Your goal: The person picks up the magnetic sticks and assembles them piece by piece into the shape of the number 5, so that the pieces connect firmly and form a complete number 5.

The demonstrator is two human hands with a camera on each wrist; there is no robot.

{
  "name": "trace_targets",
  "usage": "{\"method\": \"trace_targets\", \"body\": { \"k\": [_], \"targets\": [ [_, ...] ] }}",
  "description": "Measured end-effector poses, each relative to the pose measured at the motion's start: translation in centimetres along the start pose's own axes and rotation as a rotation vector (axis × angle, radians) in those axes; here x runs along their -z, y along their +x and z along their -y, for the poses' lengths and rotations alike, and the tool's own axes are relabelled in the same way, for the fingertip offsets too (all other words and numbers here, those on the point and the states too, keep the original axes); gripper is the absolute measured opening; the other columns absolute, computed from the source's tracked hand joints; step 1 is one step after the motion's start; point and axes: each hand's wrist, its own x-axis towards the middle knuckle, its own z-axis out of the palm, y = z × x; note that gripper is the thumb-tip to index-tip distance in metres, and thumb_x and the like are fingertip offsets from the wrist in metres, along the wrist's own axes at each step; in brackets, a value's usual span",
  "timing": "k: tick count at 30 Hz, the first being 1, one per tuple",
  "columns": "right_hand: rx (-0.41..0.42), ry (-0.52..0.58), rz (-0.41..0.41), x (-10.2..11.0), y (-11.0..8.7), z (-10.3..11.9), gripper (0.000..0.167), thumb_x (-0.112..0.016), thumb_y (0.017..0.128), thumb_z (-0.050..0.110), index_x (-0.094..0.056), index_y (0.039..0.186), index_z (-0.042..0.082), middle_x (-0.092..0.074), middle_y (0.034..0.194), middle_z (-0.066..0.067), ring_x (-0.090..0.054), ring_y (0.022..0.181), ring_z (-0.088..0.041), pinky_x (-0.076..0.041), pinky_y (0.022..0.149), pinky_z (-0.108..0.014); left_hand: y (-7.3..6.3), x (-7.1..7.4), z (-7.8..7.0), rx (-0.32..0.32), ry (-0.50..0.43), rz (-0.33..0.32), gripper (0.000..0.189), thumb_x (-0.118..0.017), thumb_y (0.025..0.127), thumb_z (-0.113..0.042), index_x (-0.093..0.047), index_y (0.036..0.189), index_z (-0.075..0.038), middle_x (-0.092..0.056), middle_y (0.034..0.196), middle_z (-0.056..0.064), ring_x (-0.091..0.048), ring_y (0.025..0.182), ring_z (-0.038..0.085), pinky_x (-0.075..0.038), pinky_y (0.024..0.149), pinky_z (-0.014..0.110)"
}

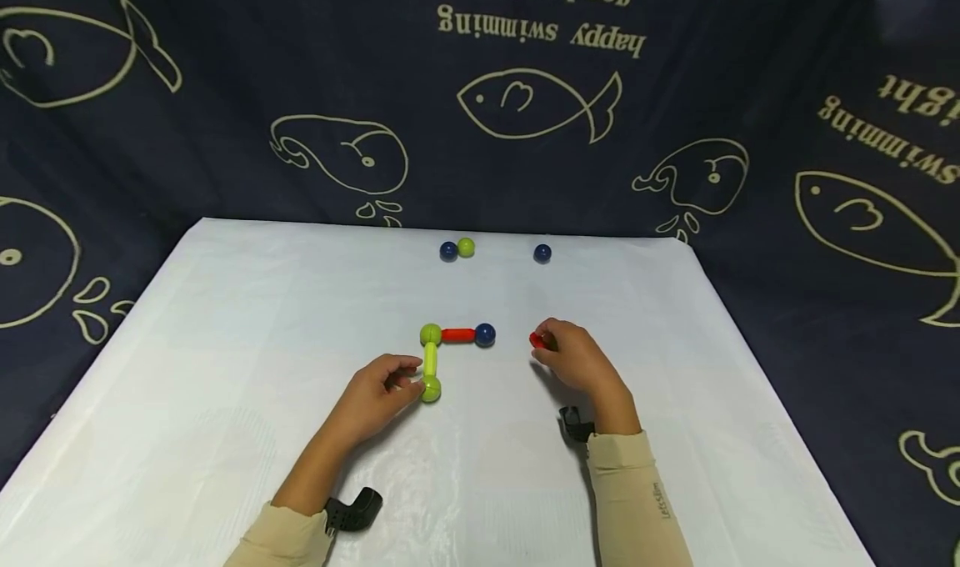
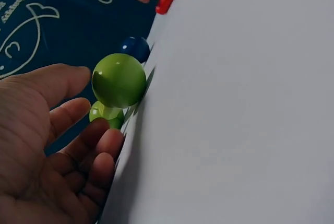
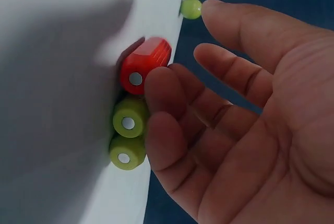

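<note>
1. Left grip (image 1: 378, 393) hangs loosely spread, thumb beside an L-shaped build's (image 1: 431, 334) glossy green ball (image 1: 431, 389).
2. Right of that grip, the build's red bar (image 1: 458, 335) meets a navy ball (image 1: 485, 335).
3. Right grip (image 1: 576, 358), thumb parted from fingers, beside a red rod (image 3: 148, 62) and two silver-ended yellow-green rods (image 3: 129, 131).

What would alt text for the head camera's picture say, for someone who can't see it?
A person's left hand is at a right-angled shape of balls and rods on a white table, their right hand at a red piece. Farther back lie two dark blue balls and one green ball.
</note>
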Motion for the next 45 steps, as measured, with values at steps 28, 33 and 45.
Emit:
{"method": "trace_targets", "body": {
  "k": [28,33,45],
  "targets": [
    [0.074,-0.04,0.029,-2.1,0.4,0.8,0.022,-0.074,0.089,0.007,-0.063,0.108,0.006,-0.065,0.095,-0.004,-0.057,0.088,-0.019,-0.049,0.082,-0.039,-0.3,-0.7,0.7,-0.232,0.089,-0.027,0.029,-0.081,0.083,-0.01,-0.073,0.111,-0.012,-0.067,0.102,-0.008,-0.064,0.096,0.015,-0.052,0.079,0.032],
    [0.07,-0.039,0.025,-2.3,0.4,1.0,0.024,-0.075,0.088,0.008,-0.061,0.108,0.007,-0.065,0.094,-0.004,-0.058,0.087,-0.019,-0.049,0.082,-0.039,-0.3,-0.7,0.6,-0.217,0.102,-0.022,0.029,-0.08,0.084,-0.011,-0.072,0.112,-0.013,-0.067,0.103,-0.007,-0.064,0.097,0.015,-0.051,0.08,0.034],
    [0.087,0.048,0.106,-2.3,0.3,1.4,0.02,-0.069,0.088,0.002,-0.062,0.104,0.012,-0.063,0.086,0.001,-0.057,0.079,-0.016,-0.048,0.073,-0.034,-0.2,-0.8,0.6,-0.205,0.119,-0.023,0.029,-0.078,0.087,-0.015,-0.071,0.115,-0.011,-0.067,0.105,-0.005,-0.064,0.102,0.017,-0.051,0.084,0.039]
  ]
}}
